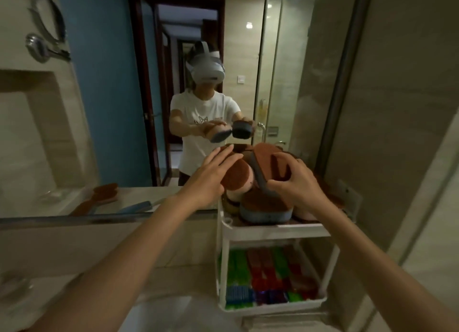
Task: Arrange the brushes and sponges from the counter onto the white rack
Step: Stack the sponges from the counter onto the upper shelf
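A white two-tier rack (275, 232) stands on the counter against the mirror. Its top shelf holds a pile of brown-and-blue sponges (263, 207). My right hand (295, 182) grips one brown sponge with a blue-grey edge (268, 167) at the top of the pile. My left hand (211, 175) lies flat with spread fingers against another brown sponge (237, 176) on the pile's left side. The lower shelf holds several green, red and blue brushes (268, 279).
A large mirror (149, 108) rises behind the rack; it reflects a person and brushes lying on the counter (104, 195). A glass shower partition (372, 108) stands to the right. The beige counter (74, 282) stretches left, with a basin edge (173, 314) below.
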### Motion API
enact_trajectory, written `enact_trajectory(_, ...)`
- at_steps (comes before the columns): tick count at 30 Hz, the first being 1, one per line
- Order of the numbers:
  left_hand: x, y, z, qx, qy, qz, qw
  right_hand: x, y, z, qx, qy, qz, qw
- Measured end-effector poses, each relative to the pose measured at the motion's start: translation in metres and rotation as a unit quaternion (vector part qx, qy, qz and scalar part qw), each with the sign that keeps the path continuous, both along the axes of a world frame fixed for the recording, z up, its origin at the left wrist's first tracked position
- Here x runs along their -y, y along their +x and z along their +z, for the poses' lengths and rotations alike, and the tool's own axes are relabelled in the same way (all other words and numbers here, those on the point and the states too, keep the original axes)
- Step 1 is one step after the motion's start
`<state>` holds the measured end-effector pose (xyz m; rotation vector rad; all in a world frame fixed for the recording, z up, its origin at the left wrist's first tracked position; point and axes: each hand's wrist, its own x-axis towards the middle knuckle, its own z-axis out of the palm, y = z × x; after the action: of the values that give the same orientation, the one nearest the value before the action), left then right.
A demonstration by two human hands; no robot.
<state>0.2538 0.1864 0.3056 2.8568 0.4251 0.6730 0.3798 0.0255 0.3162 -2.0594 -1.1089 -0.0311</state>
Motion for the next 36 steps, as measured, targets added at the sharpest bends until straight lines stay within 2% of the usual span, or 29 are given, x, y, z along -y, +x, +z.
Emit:
enact_trajectory(3, -0.005, 0.028, 0.006, -0.01, -0.047, -0.012, 0.999, -0.006, 0.036, 0.001, -0.044, 0.002, -0.007, 0.999)
enact_trajectory(6, -0.011, 0.047, 0.011, -0.004, -0.09, -0.01, 0.996, -0.018, 0.061, 0.001, -0.05, -0.007, -0.012, 0.999)
enact_trajectory(12, -0.03, 0.067, -0.009, -0.067, -0.122, -0.017, 0.99, -0.043, 0.076, -0.011, -0.077, -0.064, 0.021, 0.995)
enact_trajectory(15, -0.031, 0.065, -0.02, -0.022, -0.183, 0.016, 0.983, -0.043, 0.081, -0.015, -0.087, -0.061, 0.023, 0.994)
enact_trajectory(18, -0.026, 0.061, -0.023, 0.062, -0.32, 0.076, 0.942, -0.04, 0.084, -0.015, -0.089, -0.052, 0.04, 0.994)
enact_trajectory(21, -0.022, 0.06, -0.023, 0.07, -0.415, 0.117, 0.9, -0.038, 0.085, -0.016, -0.087, -0.041, 0.045, 0.994)
enact_trajectory(28, -0.021, 0.061, -0.019, 0.061, -0.454, 0.099, 0.884, -0.047, 0.072, -0.014, -0.009, -0.031, 0.006, 0.999)
enact_trajectory(36, -0.02, 0.062, -0.022, 0.057, -0.461, 0.085, 0.881, -0.045, 0.06, -0.016, 0.058, -0.049, -0.04, 0.996)
